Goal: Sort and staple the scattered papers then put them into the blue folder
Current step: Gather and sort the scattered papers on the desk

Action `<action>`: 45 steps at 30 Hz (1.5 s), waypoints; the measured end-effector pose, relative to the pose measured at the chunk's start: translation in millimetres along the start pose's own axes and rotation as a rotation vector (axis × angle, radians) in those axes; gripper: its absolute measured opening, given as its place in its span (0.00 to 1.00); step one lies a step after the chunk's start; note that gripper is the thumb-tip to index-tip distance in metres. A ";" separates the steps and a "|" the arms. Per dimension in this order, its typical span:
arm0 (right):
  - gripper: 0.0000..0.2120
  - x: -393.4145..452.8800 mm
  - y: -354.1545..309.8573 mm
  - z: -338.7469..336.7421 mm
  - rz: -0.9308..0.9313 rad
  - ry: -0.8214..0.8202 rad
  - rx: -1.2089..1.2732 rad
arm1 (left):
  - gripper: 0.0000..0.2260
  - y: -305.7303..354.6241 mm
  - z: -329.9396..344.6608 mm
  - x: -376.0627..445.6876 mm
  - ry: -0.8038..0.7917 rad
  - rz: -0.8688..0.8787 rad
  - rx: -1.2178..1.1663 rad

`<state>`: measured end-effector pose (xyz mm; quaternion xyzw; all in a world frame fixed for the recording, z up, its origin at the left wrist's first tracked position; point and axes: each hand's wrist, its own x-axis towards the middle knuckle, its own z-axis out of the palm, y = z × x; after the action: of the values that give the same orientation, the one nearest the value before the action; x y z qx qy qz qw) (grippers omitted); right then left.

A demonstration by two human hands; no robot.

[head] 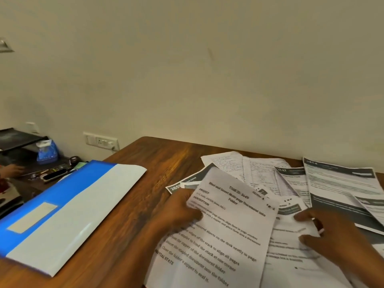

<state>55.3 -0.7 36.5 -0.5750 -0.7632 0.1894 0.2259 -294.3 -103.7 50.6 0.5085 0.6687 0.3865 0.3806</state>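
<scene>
The person's left hand (182, 210) pinches the left edge of a printed sheet (228, 231), thumb on top and the other fingers hidden beneath it. The right hand (332, 235) rests with loosely curled fingers on the sheets just beside it; whether it grips a page or only presses one down cannot be told. Beyond both sets of fingertips the loose papers (280, 177) fan out, overlapping, across the wooden desk (145, 163). The blue folder (62, 204) lies flat, well to the left of the left hand, apart from the pile. No stapler can be made out for certain. The sheets look light, thin and floppy, likely to slide over each other and crease if grabbed mid-page. They seem best taken by an edge or corner, then squared together.
</scene>
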 end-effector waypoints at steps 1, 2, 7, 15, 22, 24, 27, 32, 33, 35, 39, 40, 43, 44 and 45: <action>0.23 -2.0 -2.4 -1.2 -0.005 -0.023 -0.012 | 0.13 -1.9 0.0 1.3 -0.007 -0.001 -0.012; 0.21 -4.2 -5.3 -2.7 -0.004 -0.031 -0.044 | 0.12 -3.8 -0.1 2.6 -0.010 -0.002 -0.027; 0.14 -12.0 -25.0 -2.1 -0.106 0.170 0.020 | 0.17 -10.0 -2.3 8.7 -0.071 0.000 -0.278; 0.14 -17.8 -54.1 1.1 0.066 0.103 0.685 | 0.22 -6.6 8.1 12.5 -0.071 -0.037 -0.468; 0.12 -31.6 -52.0 6.7 -0.415 0.408 0.209 | 0.24 -1.7 15.5 12.0 -0.080 -0.038 -0.485; 0.13 -32.1 -51.3 9.0 -0.467 0.402 0.144 | 0.23 0.1 16.6 10.7 -0.073 -0.036 -0.466; 0.12 -31.1 -50.4 10.6 -0.441 0.382 0.161 | 0.23 1.6 18.1 9.2 -0.067 -0.045 -0.478; 0.08 -23.7 -53.6 3.7 -0.102 0.273 0.568 | 0.24 4.0 17.0 9.2 -0.101 -0.068 -0.507; 0.08 -21.5 -53.6 2.9 -0.032 0.247 0.638 | 0.25 4.6 16.9 8.9 -0.121 -0.069 -0.513; 0.09 -18.8 -52.5 1.9 0.068 0.191 0.725 | 0.25 5.5 17.4 8.1 -0.150 -0.071 -0.520; 0.09 -18.2 -51.5 1.2 0.150 0.146 0.787 | 0.25 8.0 19.0 5.7 -0.152 -0.066 -0.520; 0.09 -18.2 -51.8 1.4 0.157 0.142 0.795 | 0.25 8.3 19.0 5.4 -0.151 -0.066 -0.518; 0.08 -17.1 -50.8 2.7 0.159 0.132 0.804 | 0.25 10.3 18.8 4.2 -0.159 -0.076 -0.511; 0.08 -16.8 -50.5 2.9 0.156 0.129 0.807 | 0.25 10.8 18.6 3.8 -0.162 -0.077 -0.508; 0.07 -17.0 -50.2 2.9 0.155 0.124 0.807 | 0.25 11.5 18.6 3.4 -0.165 -0.078 -0.505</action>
<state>17.9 -30.6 59.4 -0.5065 -0.5669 0.4548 0.4639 -273.8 -95.9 52.9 0.4011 0.5369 0.4835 0.5631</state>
